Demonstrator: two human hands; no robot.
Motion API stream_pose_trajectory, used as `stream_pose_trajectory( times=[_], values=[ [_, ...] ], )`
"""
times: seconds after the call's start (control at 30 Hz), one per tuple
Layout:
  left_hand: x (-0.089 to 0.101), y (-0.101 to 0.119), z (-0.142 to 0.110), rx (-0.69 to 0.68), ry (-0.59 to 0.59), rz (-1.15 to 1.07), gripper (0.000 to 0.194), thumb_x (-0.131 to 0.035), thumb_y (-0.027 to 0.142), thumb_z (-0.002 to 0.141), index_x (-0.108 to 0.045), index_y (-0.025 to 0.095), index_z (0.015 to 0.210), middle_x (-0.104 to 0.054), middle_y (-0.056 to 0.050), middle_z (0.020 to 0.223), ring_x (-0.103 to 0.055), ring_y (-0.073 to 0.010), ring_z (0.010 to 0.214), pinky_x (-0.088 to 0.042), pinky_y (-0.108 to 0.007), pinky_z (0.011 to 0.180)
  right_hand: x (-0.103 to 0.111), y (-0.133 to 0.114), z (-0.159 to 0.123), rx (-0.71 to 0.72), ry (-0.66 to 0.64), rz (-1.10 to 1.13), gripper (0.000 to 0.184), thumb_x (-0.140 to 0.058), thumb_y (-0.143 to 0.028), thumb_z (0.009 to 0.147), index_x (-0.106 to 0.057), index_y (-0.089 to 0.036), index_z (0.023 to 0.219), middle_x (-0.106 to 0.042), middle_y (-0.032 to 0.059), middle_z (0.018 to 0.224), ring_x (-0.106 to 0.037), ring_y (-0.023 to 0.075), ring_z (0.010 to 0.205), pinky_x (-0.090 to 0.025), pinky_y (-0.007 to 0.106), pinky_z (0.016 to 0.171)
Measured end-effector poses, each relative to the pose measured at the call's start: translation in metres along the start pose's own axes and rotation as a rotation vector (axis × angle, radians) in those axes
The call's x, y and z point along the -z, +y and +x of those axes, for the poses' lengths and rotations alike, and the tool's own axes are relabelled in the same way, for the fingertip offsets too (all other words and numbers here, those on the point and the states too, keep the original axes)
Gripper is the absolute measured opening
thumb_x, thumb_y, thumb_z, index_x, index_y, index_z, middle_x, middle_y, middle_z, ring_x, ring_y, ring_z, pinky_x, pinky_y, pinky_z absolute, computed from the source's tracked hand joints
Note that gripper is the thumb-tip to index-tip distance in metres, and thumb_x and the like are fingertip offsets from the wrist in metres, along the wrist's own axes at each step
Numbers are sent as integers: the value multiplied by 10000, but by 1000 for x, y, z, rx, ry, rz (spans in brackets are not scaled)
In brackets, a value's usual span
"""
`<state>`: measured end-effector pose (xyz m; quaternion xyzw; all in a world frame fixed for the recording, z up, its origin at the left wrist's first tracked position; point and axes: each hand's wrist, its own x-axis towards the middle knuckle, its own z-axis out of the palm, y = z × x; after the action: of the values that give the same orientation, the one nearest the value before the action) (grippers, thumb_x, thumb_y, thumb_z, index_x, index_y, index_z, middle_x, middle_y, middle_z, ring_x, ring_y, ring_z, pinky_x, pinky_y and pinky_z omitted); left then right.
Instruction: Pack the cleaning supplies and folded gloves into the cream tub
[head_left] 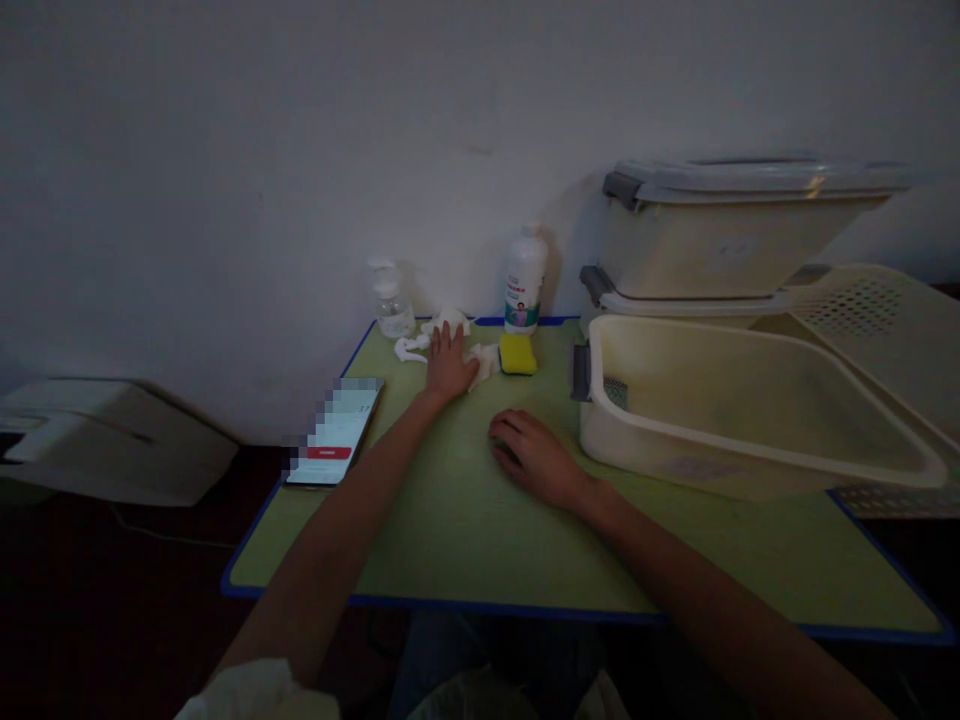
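Note:
My left hand [450, 366] reaches to the far part of the green table, fingers stretched out and slightly spread. Its fingertips reach a crumpled white tissue [451, 320], and a second tissue [485, 364] lies by its thumb. Left of the fingers lies a white spray or pump head [409, 348]. A yellow sponge [517, 354] with a dark underside sits to the right of the second tissue. My right hand [538, 458] rests palm down nearer to me, its fingers loosely bent and the thumb a little apart. I see nothing held in it.
A clear bottle [394, 312] and a white labelled bottle [526, 280] stand at the back edge. A phone [337, 435] lies left. An open cream bin [667, 445] takes the right side, before a lidded box [705, 245] and a perforated basket [885, 340].

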<state>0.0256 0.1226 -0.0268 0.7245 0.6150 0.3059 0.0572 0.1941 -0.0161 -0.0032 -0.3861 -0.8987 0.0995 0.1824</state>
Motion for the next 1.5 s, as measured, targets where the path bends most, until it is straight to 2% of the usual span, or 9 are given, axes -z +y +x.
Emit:
stream_pose_trajectory(
  times=[0.1, 0.23, 0.47, 0.7, 0.97, 1.13, 1.33, 1.5],
  values=[
    [-7, -1, -2, -27, -37, 75, 586, -507, 280, 814, -373, 103, 1356, -281, -204, 1483, -181, -374, 1389, -198, -566, 1085, 1, -1, 0, -2, -12, -2, 141, -483, -123, 845, -573, -133, 952, -575, 127, 1049, -522, 227, 967, -438, 385, 870],
    [-10, -4, -4, -65, -77, 148, 500, -444, 283, 851, -438, 64, 1301, -375, -224, 1428, -276, -350, 1362, -238, -530, 1084, 2, -2, -1, -1, -24, -1, 147, -479, -126, 850, -572, -152, 961, -575, 121, 1058, -525, 221, 964, -444, 391, 867],
    [-8, -4, -4, -115, -76, 192, 484, -412, 274, 863, -471, -2, 1256, -425, -240, 1387, -338, -319, 1334, -272, -446, 1095, -1, -1, -2, -1, -38, -18, 161, -488, -119, 842, -580, -132, 973, -573, 125, 1074, -514, 244, 995, -434, 405, 897],
    [-7, -1, -5, -130, -48, 178, 420, -415, 237, 849, -515, 49, 1211, -532, -188, 1293, -428, -283, 1271, -327, -419, 1069, 0, -1, -2, 7, -34, -17, 170, -481, -119, 849, -576, -135, 988, -570, 131, 1078, -517, 238, 996, -439, 416, 891],
    [-2, 5, -6, -112, -46, 196, 317, -437, 228, 850, -571, 51, 1077, -589, -189, 1105, -518, -291, 1113, -389, -405, 986, -1, 0, -2, 14, -31, -15, 176, -467, -127, 853, -573, -144, 992, -569, 127, 1077, -512, 239, 1001, -432, 417, 903],
    [0, 5, -5, -79, -53, 225, 284, -460, 239, 846, -562, 74, 1054, -567, -183, 1092, -500, -318, 1090, -395, -434, 943, 1, -2, -2, 9, -33, -17, 173, -462, -122, 855, -572, -150, 985, -571, 122, 1070, -517, 230, 983, -437, 409, 890],
    [2, 3, -2, -4, -52, 242, 342, -515, 272, 829, -528, 92, 1119, -540, -171, 1156, -477, -312, 1117, -387, -408, 939, 0, -2, -1, 19, -40, -30, 183, -465, -120, 860, -580, -115, 1001, -570, 134, 1078, -508, 234, 987, -433, 392, 896],
    [2, 5, -2, 55, -58, 259, 537, -538, 298, 822, -395, 64, 1284, -514, -192, 1231, -462, -327, 1145, -386, -408, 936, -3, 0, -1, 17, -36, -41, 176, -465, -125, 865, -579, -131, 999, -565, 123, 1088, -498, 231, 995, -433, 396, 890]
  ],
)
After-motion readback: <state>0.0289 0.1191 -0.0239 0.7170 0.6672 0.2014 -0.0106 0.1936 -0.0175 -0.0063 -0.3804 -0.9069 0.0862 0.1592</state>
